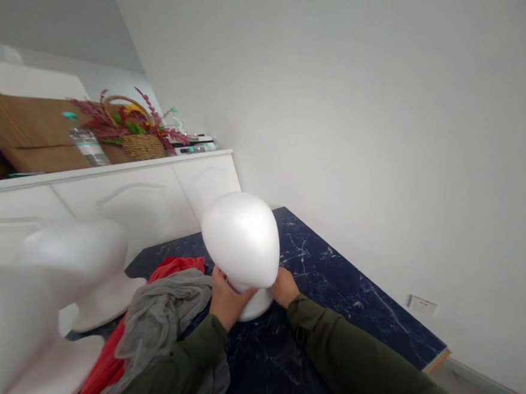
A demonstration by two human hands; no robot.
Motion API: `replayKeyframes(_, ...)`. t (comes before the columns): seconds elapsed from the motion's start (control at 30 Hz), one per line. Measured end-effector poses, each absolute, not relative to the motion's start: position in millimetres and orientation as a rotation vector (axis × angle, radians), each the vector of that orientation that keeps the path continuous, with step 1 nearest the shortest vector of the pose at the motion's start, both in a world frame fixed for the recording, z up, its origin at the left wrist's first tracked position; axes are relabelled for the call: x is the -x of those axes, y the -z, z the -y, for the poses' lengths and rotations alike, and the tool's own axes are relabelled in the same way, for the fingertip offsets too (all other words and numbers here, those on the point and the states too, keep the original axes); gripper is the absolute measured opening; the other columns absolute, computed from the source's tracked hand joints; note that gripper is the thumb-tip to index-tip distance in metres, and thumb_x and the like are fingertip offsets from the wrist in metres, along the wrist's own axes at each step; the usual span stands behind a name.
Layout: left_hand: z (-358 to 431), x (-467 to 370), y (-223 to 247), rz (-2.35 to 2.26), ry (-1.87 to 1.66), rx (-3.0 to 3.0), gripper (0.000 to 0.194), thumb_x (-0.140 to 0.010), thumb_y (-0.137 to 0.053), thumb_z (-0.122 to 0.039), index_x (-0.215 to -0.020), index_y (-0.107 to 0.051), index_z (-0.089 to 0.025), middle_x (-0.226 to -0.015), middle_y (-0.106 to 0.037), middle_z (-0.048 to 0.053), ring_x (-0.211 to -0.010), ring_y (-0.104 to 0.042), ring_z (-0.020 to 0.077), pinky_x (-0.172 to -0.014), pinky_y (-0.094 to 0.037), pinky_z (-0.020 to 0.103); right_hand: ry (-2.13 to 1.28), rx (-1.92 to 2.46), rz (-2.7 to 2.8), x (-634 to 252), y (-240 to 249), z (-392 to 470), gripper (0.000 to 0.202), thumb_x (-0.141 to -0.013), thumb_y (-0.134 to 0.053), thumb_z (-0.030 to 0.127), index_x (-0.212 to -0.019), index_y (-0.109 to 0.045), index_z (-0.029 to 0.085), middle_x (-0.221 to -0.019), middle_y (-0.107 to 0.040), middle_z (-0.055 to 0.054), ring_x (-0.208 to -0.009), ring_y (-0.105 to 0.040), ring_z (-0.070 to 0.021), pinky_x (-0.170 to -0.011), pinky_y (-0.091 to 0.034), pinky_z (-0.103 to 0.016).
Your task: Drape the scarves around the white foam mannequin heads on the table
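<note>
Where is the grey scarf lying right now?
The grey scarf lies on the dark marble table, left of the left hand, over a red cloth.

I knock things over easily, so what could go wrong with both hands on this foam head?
The foam head is top-heavy over a narrow base; with the left hand and right hand only at its neck, it may tip. The grey scarf lies close beside the base and might snag. A second foam head stands near and may get bumped.

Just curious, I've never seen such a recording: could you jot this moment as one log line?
left hand: grips white foam mannequin head | right hand: grips its base | grey scarf: beside, on dark blue marbled tabletop
</note>
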State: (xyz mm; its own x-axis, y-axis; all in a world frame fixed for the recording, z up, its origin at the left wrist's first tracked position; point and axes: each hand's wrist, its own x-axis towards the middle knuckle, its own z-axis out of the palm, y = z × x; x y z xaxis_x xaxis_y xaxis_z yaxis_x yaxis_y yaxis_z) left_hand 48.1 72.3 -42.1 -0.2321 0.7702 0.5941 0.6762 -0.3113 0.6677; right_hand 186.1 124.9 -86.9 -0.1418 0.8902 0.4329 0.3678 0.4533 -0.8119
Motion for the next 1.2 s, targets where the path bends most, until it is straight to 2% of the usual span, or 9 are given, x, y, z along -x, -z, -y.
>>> replayKeyframes(0.3,-54,-13,57,-1.681,-1.29,-1.91,0.08,-0.055,-0.066,-0.042,-0.118,-0.026,-0.013,-0.117,-0.045,0.015,-0.109,-0.045,0.025,-0.093,-0.036,0.04,-0.522,1.095,1.89,-184,87,-119,0.025,-0.08,-0.036,0.015,-0.077,-0.061,0.013,-0.085,-0.061,-0.009,-0.082,-0.053,-0.018,-0.075,-0.036,-0.025)
replayKeyframes(0.47,-37,63,38,-2.275,-0.685,-1.975,0.07,-0.063,-0.051,-0.052,-0.116,-0.038,-0.008,-0.119,-0.046,0.019,-0.112,-0.042,0.0304,-0.093,-0.033,0.042,-0.503,1.092,1.904,-186,89,-118,0.026,-0.08,-0.035,0.015,-0.08,-0.061,0.013,-0.086,-0.061,-0.01,-0.082,-0.052,-0.0187,-0.075,-0.036,-0.026)
replayKeyframes(0.57,-28,102,41,-2.732,-0.461,-1.866,0.077,-0.054,-0.058,-0.055,-0.112,-0.044,-0.007,-0.119,-0.043,0.024,-0.113,-0.036,0.0403,-0.09,-0.029,0.053,-0.522,1.093,1.884,-186,90,-117,0.027,-0.079,-0.035,0.016,-0.082,-0.061,0.012,-0.088,-0.06,-0.011,-0.084,-0.052,-0.0194,-0.076,-0.035,-0.027)
replayKeyframes(0.7,-22,114,56,-2.864,-0.378,-1.813,0.037,-0.064,-0.056,-0.039,-0.092,-0.055,-0.015,-0.113,-0.05,0.018,-0.109,-0.041,0.038,-0.087,-0.03,0.055,-0.549,1.089,1.866,-185,91,-117,0.026,-0.077,-0.035,0.017,-0.079,-0.061,0.012,-0.086,-0.06,-0.01,-0.083,-0.052,-0.0191,-0.075,-0.036,-0.026)
replayKeyframes(0.77,-21,111,56,-2.778,-0.609,-1.862,0.018,-0.068,-0.05,-0.024,-0.084,-0.056,-0.017,-0.104,-0.055,0.014,-0.105,-0.045,0.0334,-0.088,-0.029,0.053,-0.55,1.094,1.851,-187,90,-117,0.026,-0.076,-0.035,0.02,-0.074,-0.06,0.014,-0.083,-0.06,-0.008,-0.082,-0.052,-0.0184,-0.074,-0.036,-0.026)
replayKeyframes(0.83,-19,109,51,-2.65,-0.971,-1.847,0.022,-0.069,-0.045,-0.016,-0.089,-0.054,-0.017,-0.099,-0.058,0.012,-0.099,-0.05,0.0291,-0.088,-0.032,0.049,-0.537,1.134,1.795,-191,87,-116,0.026,-0.077,-0.035,0.025,-0.068,-0.057,0.015,-0.077,-0.06,-0.007,-0.079,-0.052,-0.0184,-0.072,-0.037,-0.026)
replayKeyframes(0.93,-14,110,43,-2.504,-1.356,-1.752,0.027,-0.075,-0.04,-0.02,-0.101,-0.048,-0.017,-0.094,-0.059,0.01,-0.088,-0.055,0.0237,-0.078,-0.042,0.039,-0.51,1.256,1.627,-195,83,-104,0.033,-0.079,-0.029,0.034,-0.057,-0.048,0.018,-0.059,-0.053,-0.004,-0.063,-0.05,-0.0184,-0.061,-0.037,-0.028)
replayKeyframes(1.07,-1,108,36,-2.253,-1.875,-1.597,0.02,-0.077,-0.04,-0.028,-0.092,-0.049,-0.017,-0.087,-0.059,0.007,-0.082,-0.056,0.0202,-0.072,-0.045,0.033,-0.702,1.23,1.455,-181,84,-56,0.042,-0.081,-0.026,0.045,-0.049,-0.036,0.02,-0.042,-0.039,0.001,-0.044,-0.04,-0.0145,-0.046,-0.032,-0.026)
replayKeyframes(1.2,23,77,35,-1.815,-2.26,-1.637,0.019,-0.074,-0.045,-0.026,-0.09,-0.05,-0.017,-0.083,-0.058,0.005,-0.079,-0.056,0.0194,-0.072,-0.045,0.034,-1.008,0.894,1.678,-144,82,7,0.046,-0.083,-0.03,0.05,-0.066,-0.055,0.016,-0.061,-0.055,-0.004,-0.058,-0.052,-0.0168,-0.056,-0.041,-0.028)
